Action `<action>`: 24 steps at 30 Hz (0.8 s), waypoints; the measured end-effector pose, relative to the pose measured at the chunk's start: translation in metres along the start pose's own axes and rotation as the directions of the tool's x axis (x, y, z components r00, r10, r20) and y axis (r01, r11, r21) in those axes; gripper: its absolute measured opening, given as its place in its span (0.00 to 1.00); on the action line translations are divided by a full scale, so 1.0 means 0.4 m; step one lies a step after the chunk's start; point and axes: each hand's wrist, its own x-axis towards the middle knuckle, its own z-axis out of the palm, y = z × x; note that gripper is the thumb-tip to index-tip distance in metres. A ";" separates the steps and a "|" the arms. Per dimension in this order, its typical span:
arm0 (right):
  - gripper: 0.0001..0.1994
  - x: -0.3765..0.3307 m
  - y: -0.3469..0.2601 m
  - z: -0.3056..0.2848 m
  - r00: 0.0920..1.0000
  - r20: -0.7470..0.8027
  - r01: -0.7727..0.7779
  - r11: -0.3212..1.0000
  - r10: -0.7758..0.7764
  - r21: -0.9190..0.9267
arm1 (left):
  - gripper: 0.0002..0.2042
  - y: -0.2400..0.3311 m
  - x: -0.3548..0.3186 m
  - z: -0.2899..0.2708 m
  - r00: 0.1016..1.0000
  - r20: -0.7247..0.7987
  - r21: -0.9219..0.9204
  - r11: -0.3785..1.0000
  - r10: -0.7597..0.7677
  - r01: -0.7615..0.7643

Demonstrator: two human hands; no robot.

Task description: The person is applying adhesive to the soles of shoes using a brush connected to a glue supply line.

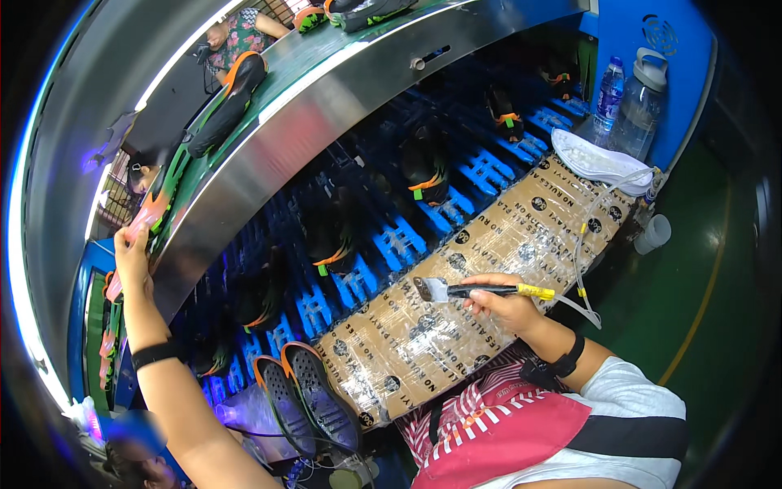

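Looked down on a curved steel conveyor (269, 155) running along the far side, with black shoes spaced over the blue slatted rack (489, 167) under it. Found nearer a cardboard-covered bench (489, 244) wrapped in clear film. Noted two dark soles (309, 399) with orange rims lying tread-up at its near left corner, and a white cloth (599, 159) at its far right corner.

Saw the left hand (130, 254) stretched up to the conveyor's left end, fingers closed on the lower tip of a pink-orange sole (155, 208) lying against the belt edge. Saw the right hand (509, 306) curled round a black-handled brush (481, 289), held level just above the bench's near edge, bristles pointing left.

Judged this the fetching step: sole gripped, not yet lifted clear. Judged that bringing it to the bench under the brush would call for a steady pull without knocking neighbouring shoes.
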 end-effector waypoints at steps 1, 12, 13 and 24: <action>0.16 0.002 0.003 -0.004 1.000 -0.021 0.018 1.000 -0.018 0.006 | 0.13 0.036 -0.043 0.013 0.991 0.048 -0.119 0.984 -0.125 0.130; 0.16 -0.007 0.015 -0.027 0.991 -0.042 0.130 0.985 -0.126 0.114 | 0.15 0.297 -0.847 -0.003 0.996 -0.094 -0.488 0.872 -0.001 -0.045; 0.16 -0.005 0.018 -0.029 0.990 -0.052 0.134 0.980 -0.128 0.146 | 0.17 0.302 -0.919 0.010 0.996 -0.059 -0.497 0.867 -0.065 0.027; 0.12 -0.027 0.032 0.026 0.996 0.055 0.055 0.968 -0.071 0.245 | 0.18 0.192 -1.395 0.217 0.791 0.308 -0.512 0.608 -0.529 0.606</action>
